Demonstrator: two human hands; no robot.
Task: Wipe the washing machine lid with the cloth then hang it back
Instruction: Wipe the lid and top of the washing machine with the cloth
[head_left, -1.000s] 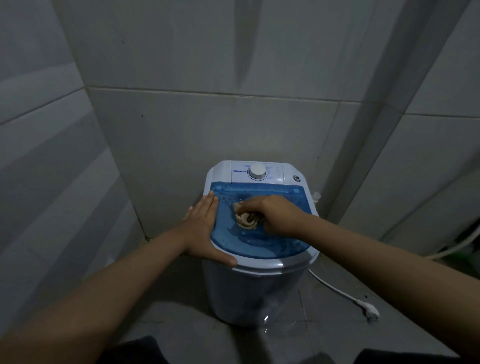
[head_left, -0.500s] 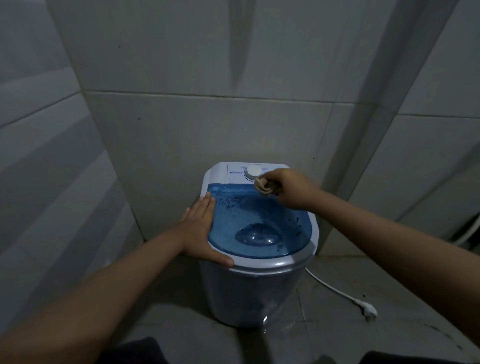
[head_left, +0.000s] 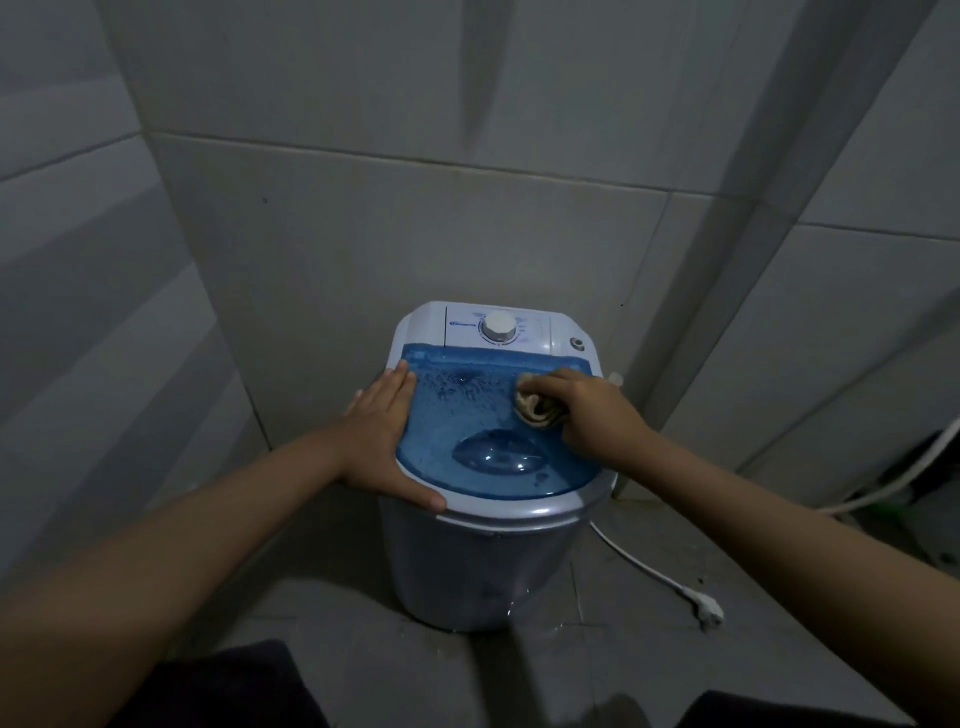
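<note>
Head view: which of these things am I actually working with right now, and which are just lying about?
In the job:
- blue lid of the washing machine
- bunched cloth, pressed on the lid
- right hand, gripping the cloth
- left hand, flat on the lid's left edge

Lying about:
- white plug and cord on the floor
- white hose at far right
- timer dial

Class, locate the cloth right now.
Head view: the cloth is bunched under the right hand on the blue lid's right side.

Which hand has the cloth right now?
The right hand, bunching the cloth on the blue lid. The left hand lies flat on the lid's left edge.
</note>
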